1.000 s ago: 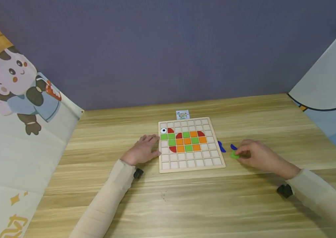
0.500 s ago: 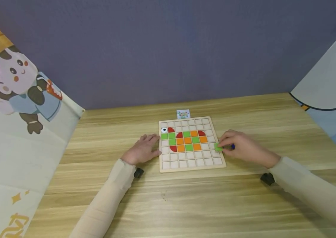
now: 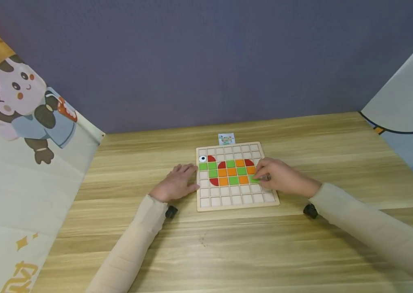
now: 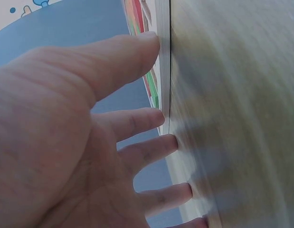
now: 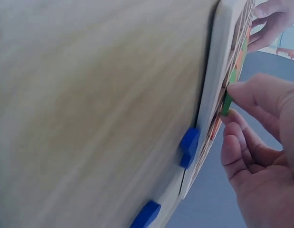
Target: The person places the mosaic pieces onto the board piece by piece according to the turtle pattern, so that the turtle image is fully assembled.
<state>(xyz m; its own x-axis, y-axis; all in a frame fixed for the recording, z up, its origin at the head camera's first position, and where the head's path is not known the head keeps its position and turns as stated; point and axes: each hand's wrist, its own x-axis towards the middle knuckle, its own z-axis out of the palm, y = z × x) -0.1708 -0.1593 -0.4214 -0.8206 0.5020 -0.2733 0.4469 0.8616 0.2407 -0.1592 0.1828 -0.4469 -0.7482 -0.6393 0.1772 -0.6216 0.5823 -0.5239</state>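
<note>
A wooden grid board (image 3: 224, 209) lies on the table, with red, green and orange tiles and a round eye tile (image 3: 202, 158) set in its squares. My right hand (image 3: 285, 178) pinches a green tile (image 5: 226, 102) between thumb and finger at the right end of the lowest coloured row. Whether that tile sits fully in its square, I cannot tell. My left hand (image 3: 174, 184) rests beside the board's left side, fingers spread. In the left wrist view its thumb and fingertips touch the board's edge (image 4: 164, 57).
In the right wrist view a blue wavy piece (image 5: 189, 148) lies against the board's edge, and another blue piece (image 5: 146, 215) lies farther off. A small printed card (image 3: 226, 138) lies behind the board. A dark wall (image 3: 206, 65) rises at the table's back.
My right hand has carried the green tile leftward from the table right of the board onto the grid. The left hand stays beside the board.
</note>
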